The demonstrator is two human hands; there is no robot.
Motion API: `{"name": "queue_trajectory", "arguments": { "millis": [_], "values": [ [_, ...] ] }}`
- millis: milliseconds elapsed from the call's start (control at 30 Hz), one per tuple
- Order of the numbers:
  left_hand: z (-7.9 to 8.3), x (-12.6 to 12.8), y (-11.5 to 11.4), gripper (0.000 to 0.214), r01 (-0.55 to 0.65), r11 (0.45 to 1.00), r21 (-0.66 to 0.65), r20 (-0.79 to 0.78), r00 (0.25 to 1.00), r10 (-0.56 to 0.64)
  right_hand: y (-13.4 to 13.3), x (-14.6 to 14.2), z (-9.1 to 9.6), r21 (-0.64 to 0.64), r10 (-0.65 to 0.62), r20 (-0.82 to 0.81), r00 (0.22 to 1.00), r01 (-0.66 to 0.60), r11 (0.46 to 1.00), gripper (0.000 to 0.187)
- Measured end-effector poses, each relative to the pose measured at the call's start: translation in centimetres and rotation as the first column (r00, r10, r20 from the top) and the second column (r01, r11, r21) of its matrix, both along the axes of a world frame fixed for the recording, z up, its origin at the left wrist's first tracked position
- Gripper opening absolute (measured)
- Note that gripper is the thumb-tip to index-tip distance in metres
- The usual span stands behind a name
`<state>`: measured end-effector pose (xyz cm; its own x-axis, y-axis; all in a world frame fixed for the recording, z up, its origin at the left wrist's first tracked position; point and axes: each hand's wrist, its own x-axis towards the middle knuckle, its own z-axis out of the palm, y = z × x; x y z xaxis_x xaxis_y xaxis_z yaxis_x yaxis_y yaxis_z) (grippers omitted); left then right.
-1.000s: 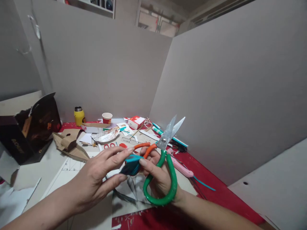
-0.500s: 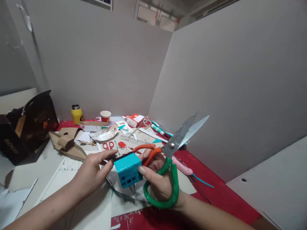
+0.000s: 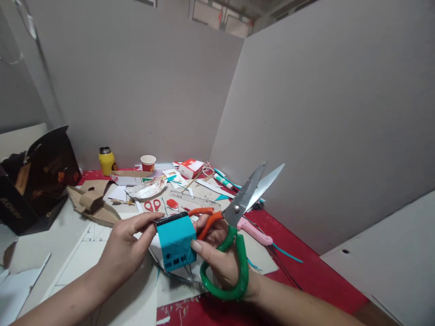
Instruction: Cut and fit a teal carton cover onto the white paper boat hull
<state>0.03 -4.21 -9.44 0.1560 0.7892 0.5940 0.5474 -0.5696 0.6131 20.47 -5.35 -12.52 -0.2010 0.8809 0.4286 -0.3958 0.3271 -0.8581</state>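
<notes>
A blue folded piece (image 3: 177, 242) with dark printed characters and a black strip along its top edge is held up in front of me. My left hand (image 3: 131, 242) is closed on its left side, fingertips at the black strip. The thumb of my right hand (image 3: 224, 258) presses on its right edge. That same hand also carries large scissors (image 3: 236, 209), one handle orange and the other green, their blades apart and pointing up to the right. A white sheet shows behind and below the blue piece.
Small red-handled scissors (image 3: 152, 205), a clear ruler (image 3: 193, 199) and a pink-handled tool (image 3: 255, 232) lie beyond my hands. Farther back stand a paper cup (image 3: 148, 163) and a yellow bottle (image 3: 107, 162). A dark box (image 3: 39, 181) stands left; grey partitions (image 3: 152, 90) rise behind.
The blue piece has tilted so its front faces me more and the black strip shows plainly. Both hands and the scissors have shifted slightly left.
</notes>
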Motion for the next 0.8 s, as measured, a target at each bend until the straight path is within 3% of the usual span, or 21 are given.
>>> {"name": "queue_trajectory", "arguments": {
  "millis": [233,367,467,633,800],
  "values": [
    [-0.3,0.2,-0.3,0.02,-0.033,0.99,0.138,0.071,0.997,0.023,-0.1,0.1,-0.1,-0.015,0.06,-0.007,0.998,-0.061,0.998,0.011],
    [0.1,0.2,-0.9,0.021,-0.048,0.967,0.25,0.1,0.995,0.023,-0.4,0.3,-0.1,0.025,0.06,0.12,0.991,-0.064,0.998,0.01],
    [0.2,0.0,-1.1,0.024,-0.008,0.945,0.327,0.068,0.998,-0.015,-1.0,0.6,-0.4,0.056,0.023,0.252,0.967,-0.038,0.998,0.023],
    [-0.2,-0.6,-1.0,0.031,0.081,0.909,0.409,-0.01,0.996,-0.085,-1.6,1.2,-0.6,0.242,-0.08,0.484,0.871,-0.045,0.969,0.045],
    [-0.2,-0.9,-1.4,0.035,0.112,0.91,0.399,-0.006,0.993,-0.12,-1.6,1.3,-0.1,0.441,-0.2,0.534,0.822,-0.069,0.895,0.05]
  ]
}}
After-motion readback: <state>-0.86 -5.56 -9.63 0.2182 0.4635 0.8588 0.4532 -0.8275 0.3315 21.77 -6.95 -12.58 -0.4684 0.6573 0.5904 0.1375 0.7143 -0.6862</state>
